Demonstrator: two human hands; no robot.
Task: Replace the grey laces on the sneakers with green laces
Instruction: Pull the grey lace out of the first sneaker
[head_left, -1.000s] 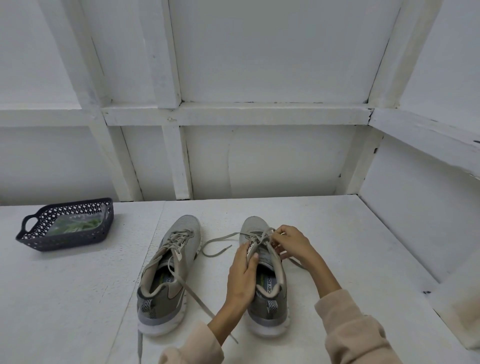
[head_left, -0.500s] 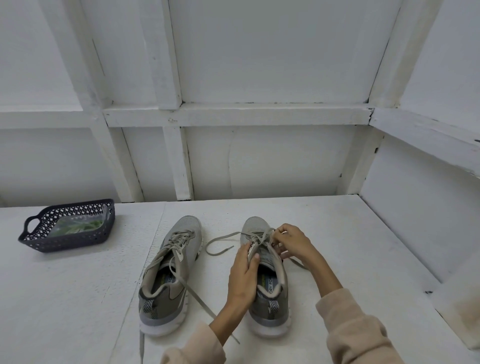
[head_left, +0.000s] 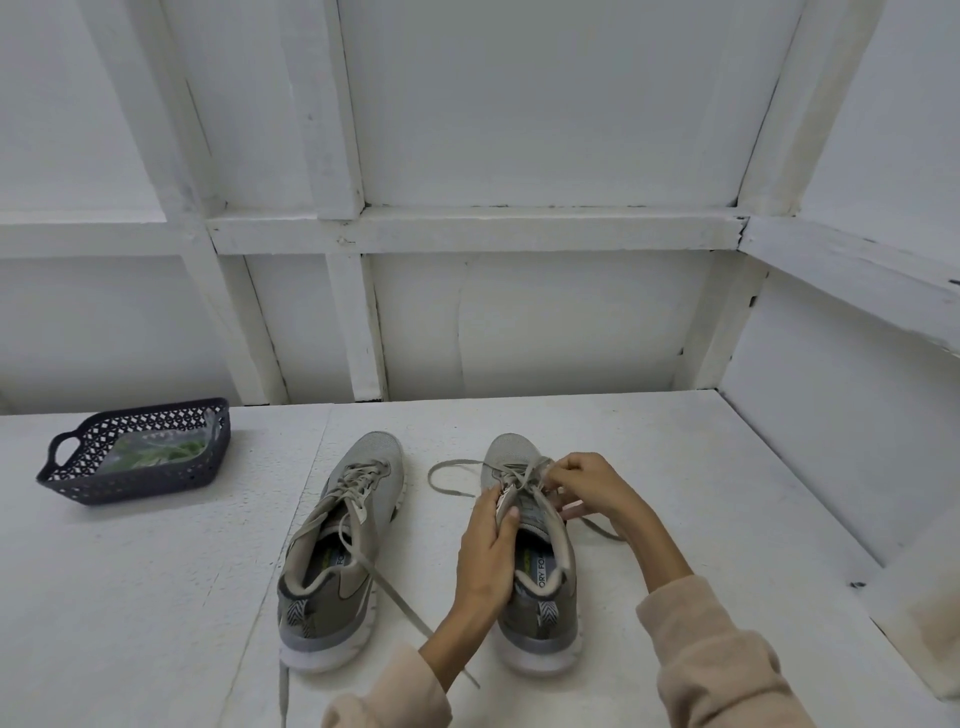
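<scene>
Table (head_left: 156, 571) — right hand (head_left: 597, 486) still on lace (head_left: 527, 483)

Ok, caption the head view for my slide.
Left hand grips the right-hand sneaker while right hand pinches its grey lace; green laces wait in the basket.

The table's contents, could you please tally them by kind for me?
Sneakers: 2, left sneaker and right sneaker
Grey laces: 2, one per sneaker
Basket: 1
Packet with green inside, in the basket: 1
Total: 6
</scene>
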